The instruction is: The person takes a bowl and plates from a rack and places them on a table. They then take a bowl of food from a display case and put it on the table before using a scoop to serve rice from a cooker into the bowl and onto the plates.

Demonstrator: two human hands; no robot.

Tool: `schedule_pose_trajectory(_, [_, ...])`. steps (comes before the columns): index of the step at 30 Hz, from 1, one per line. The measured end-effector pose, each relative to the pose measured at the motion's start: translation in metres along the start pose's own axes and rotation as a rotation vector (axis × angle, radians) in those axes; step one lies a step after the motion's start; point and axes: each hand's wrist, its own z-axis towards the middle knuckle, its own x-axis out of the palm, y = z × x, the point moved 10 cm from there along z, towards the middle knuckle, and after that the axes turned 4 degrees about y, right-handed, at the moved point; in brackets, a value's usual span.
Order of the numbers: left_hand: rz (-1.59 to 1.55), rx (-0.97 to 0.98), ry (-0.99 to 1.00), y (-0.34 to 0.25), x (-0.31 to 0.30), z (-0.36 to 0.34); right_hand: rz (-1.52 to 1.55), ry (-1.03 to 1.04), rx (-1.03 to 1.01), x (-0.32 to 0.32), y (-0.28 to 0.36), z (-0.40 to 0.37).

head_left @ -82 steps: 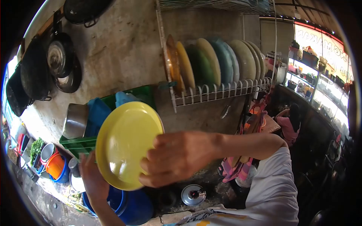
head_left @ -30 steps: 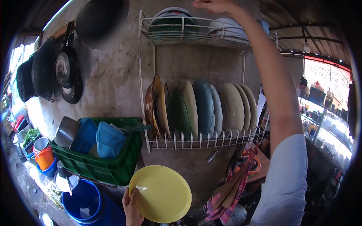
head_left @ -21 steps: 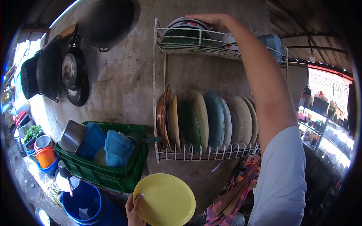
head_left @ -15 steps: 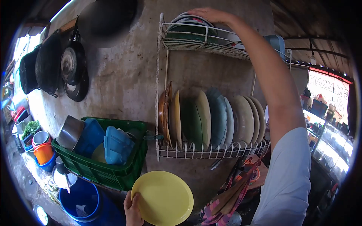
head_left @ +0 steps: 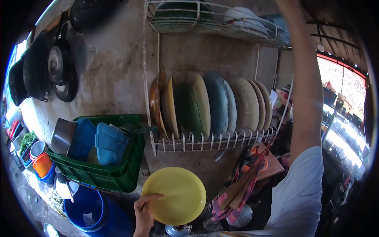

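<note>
My left hand (head_left: 144,210) grips the near-left rim of a round yellow plate (head_left: 175,193), one finger lying over its top face. The plate is held in front of me, below the dish rack. My right forearm (head_left: 306,91) reaches up past the right side of the white wire rack (head_left: 215,147); the hand itself is cut off by the top edge. On the rack's lower shelf, several plates stand on edge, among them an amber one (head_left: 154,98), a blue scalloped one (head_left: 215,102) and cream ones (head_left: 247,104). White bowls (head_left: 244,17) and a green dish (head_left: 183,11) lie on the upper shelf.
A green crate (head_left: 94,172) at left holds a metal pot (head_left: 62,136) and blue plastic containers (head_left: 110,143). Below it stands a blue barrel (head_left: 85,207). Dark pans (head_left: 59,65) hang on the wall. A patterned cloth (head_left: 237,193) hangs under the rack, at right.
My right hand has left the dishes on the upper shelf, moving right and out of the top of view. The view has shifted, and the yellow plate has come slightly up and right.
</note>
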Motion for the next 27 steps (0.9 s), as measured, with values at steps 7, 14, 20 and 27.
schedule_pose_trajectory(7, [0.204,0.039,0.145,-0.023,0.057,0.008,-0.180,0.759,0.854,-0.134,0.039,-0.172])
schedule_pose_trajectory(14, [-0.248,-0.218,0.211,0.046,0.079,-0.016,0.750,1.701,1.183,-0.123,0.204,-0.399])
schedule_pose_trajectory(20, [0.053,-0.589,0.088,0.079,0.058,-0.046,0.879,1.731,1.179,-0.132,0.268,-0.440])
schedule_pose_trajectory(27, [-0.147,-0.716,-0.041,0.109,0.022,-0.071,0.214,0.601,0.700,-0.099,0.114,-0.291])
